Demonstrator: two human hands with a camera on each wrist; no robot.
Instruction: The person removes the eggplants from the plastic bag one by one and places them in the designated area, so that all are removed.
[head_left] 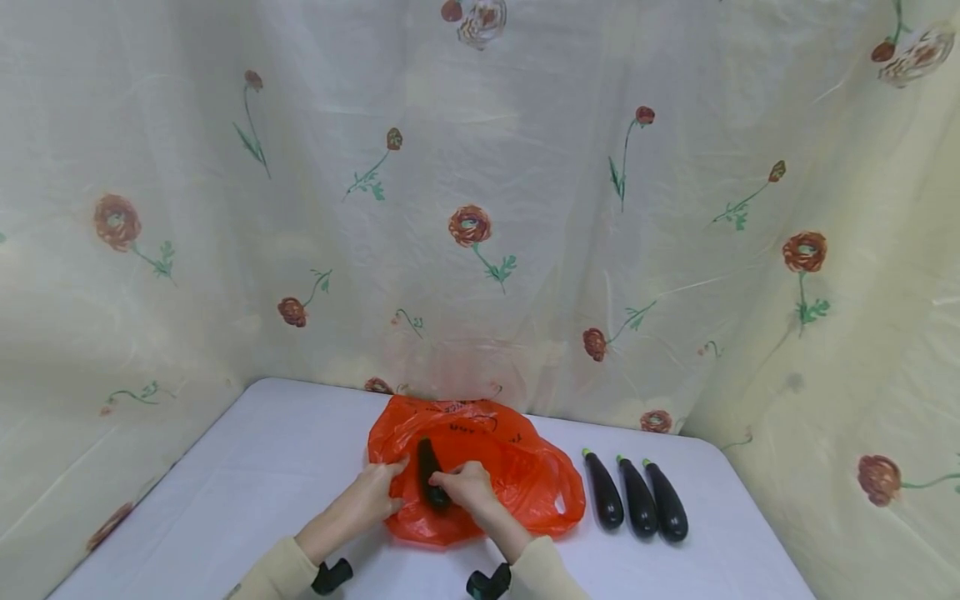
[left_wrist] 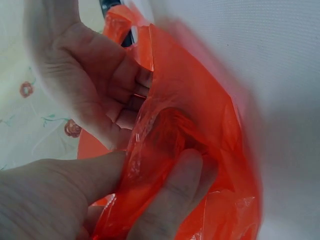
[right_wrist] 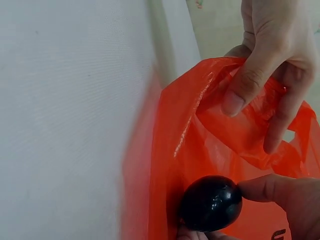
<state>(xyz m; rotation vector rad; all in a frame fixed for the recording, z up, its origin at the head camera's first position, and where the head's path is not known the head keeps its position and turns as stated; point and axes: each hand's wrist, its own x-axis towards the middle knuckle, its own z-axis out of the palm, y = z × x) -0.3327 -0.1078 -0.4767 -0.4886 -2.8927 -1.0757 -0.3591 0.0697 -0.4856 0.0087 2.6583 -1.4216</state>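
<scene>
A red-orange plastic bag lies spread on the white table with its mouth toward me. My left hand pinches the bag's left edge; in the left wrist view the thin plastic runs between its thumb and fingers. My right hand grips a dark, glossy eggplant near its rounded end, thumb on one side and fingers on the other. In the right wrist view the eggplant's blunt end faces the camera against the red plastic, its far part out of sight.
Three more eggplants with green tips lie side by side on the white table, right of the bag. A flower-patterned sheet hangs behind the table and along both sides. Dark camera mounts sit on both wrists.
</scene>
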